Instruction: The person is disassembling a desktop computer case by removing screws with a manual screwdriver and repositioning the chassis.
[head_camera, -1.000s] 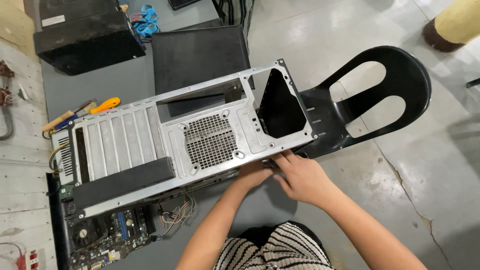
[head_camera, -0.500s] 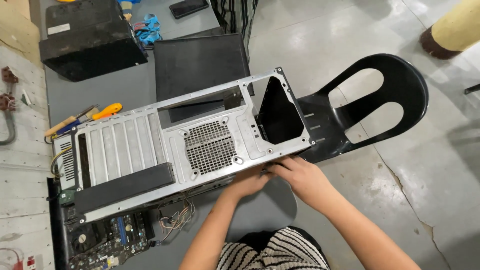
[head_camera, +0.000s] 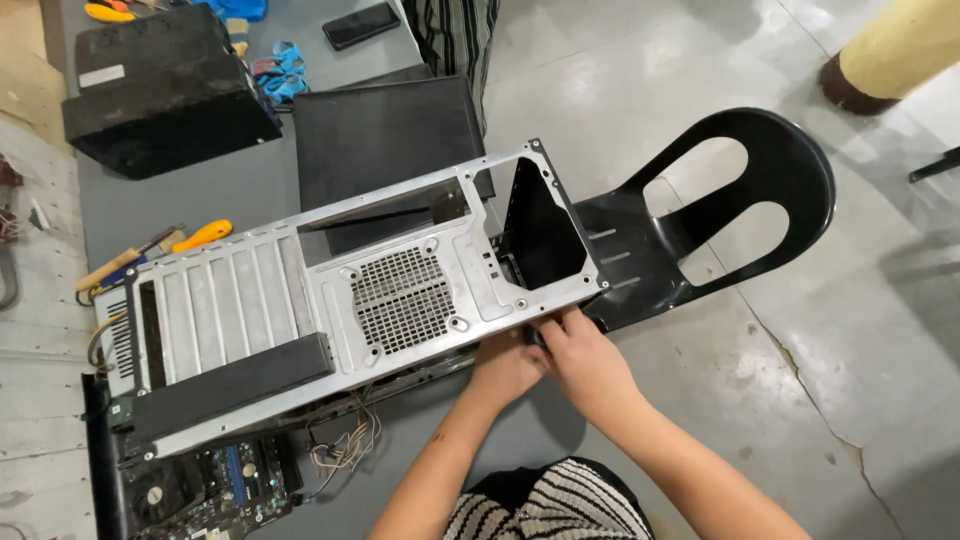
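Note:
A bare metal computer case (head_camera: 330, 290) lies on its side across the grey table, rear panel with fan grille (head_camera: 403, 298) facing up. My left hand (head_camera: 505, 365) and my right hand (head_camera: 585, 360) press together at the case's near lower edge, beside the empty power-supply opening (head_camera: 540, 235). The fingers curl around something small and dark at that edge; what it is stays hidden. The case's right end rests on a black plastic chair (head_camera: 700, 220).
A motherboard (head_camera: 210, 480) with loose wires (head_camera: 345, 445) shows under the case at the lower left. A black side panel (head_camera: 385, 135), a black box (head_camera: 160, 90), screwdrivers (head_camera: 150, 250) and a phone (head_camera: 362, 24) lie on the table. Concrete floor (head_camera: 830, 380) spreads right.
The view has drifted down and right. Both hands stayed at the case's near edge and drew closer together, the left hand moving in beside the right.

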